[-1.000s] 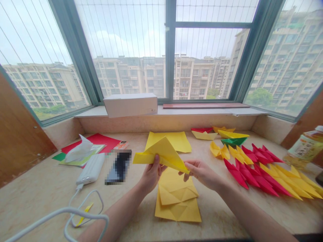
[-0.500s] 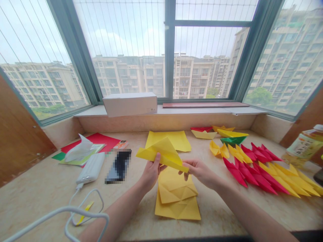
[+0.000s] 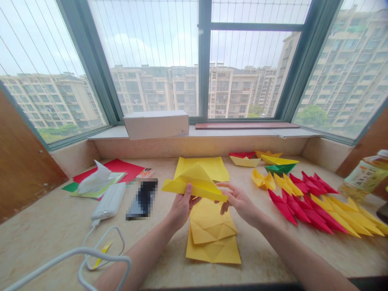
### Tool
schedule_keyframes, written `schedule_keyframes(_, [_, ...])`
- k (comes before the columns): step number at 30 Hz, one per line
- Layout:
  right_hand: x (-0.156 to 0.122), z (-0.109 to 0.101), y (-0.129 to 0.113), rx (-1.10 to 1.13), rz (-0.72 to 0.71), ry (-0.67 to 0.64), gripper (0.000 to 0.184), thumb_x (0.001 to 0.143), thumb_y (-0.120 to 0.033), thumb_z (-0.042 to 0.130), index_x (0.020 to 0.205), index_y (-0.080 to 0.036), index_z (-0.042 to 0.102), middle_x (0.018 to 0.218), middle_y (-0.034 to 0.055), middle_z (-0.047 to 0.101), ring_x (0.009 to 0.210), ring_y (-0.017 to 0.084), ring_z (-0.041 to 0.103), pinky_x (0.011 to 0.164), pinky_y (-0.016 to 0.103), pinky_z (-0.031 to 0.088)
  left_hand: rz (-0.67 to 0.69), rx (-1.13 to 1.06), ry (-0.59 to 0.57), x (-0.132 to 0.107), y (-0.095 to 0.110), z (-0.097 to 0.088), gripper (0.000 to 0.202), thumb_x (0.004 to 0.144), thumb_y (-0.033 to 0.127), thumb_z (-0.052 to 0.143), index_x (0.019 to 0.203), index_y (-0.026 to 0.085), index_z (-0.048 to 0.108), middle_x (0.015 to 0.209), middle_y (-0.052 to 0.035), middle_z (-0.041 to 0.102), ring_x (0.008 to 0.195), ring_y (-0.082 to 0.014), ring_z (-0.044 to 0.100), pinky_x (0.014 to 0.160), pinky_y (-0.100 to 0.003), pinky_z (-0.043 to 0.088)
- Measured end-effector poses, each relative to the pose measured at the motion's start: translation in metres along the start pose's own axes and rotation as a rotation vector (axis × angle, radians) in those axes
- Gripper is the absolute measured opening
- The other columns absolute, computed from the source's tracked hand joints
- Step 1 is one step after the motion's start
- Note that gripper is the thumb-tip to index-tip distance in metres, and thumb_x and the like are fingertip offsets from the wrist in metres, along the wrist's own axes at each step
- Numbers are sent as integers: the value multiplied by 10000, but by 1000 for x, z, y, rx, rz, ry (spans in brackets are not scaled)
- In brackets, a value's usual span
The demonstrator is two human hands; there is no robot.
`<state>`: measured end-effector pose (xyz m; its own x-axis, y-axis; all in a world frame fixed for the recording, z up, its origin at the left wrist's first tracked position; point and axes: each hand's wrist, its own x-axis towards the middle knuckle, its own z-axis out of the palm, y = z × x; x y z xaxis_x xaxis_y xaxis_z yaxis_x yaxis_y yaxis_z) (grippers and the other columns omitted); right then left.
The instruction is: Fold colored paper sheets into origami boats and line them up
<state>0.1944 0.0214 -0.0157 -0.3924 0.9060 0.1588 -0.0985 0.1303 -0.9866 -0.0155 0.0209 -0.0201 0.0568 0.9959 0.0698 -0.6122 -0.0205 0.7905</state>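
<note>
My left hand pinches a yellow folded paper at its lower edge, holding it up above the marble ledge. My right hand is at the paper's right corner, fingers spread above and below that tip. Beneath my hands lie folded yellow paper sheets, creased in triangles. A flat yellow sheet lies behind the held paper. To the right are paper boats and rows of red and yellow folded paper pieces.
A white power bank, a pixelated phone, a white cable and red paper lie left. An oil bottle stands far right. A white box sits on the windowsill.
My right hand's fingers have spread apart and lifted from their pinch on the paper's corner. My left hand still holds the paper at about the same place.
</note>
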Motion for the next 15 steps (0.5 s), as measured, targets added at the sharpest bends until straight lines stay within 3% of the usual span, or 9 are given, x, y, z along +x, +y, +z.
schedule_keyframes(5, [3,-2,9,-52,-164,229,234,894,-430,632,926,-205,578,733,-10,657,559,146,673,527,250,456,35,-44,30,0,-1,1,538,847,395,729,1332,240,554,1264,-80,688,1128,-222,674,1080,-430,486])
schedule_keyframes(10, [-3,0,7,-262,-389,347,220,952,-398,565,1097,-241,621,1166,85,619,713,138,671,624,300,541,71,-76,89,3,1,1,492,866,368,717,1315,240,563,1266,-61,691,1165,-201,656,1109,-392,461])
schedule_keyframes(15, [-5,2,8,-551,-506,371,204,937,-355,605,1083,-249,700,1211,104,570,732,145,634,668,342,574,47,-92,58,1,1,1,477,867,384,714,1299,244,569,1279,-59,687,1172,-214,653,1103,-404,469])
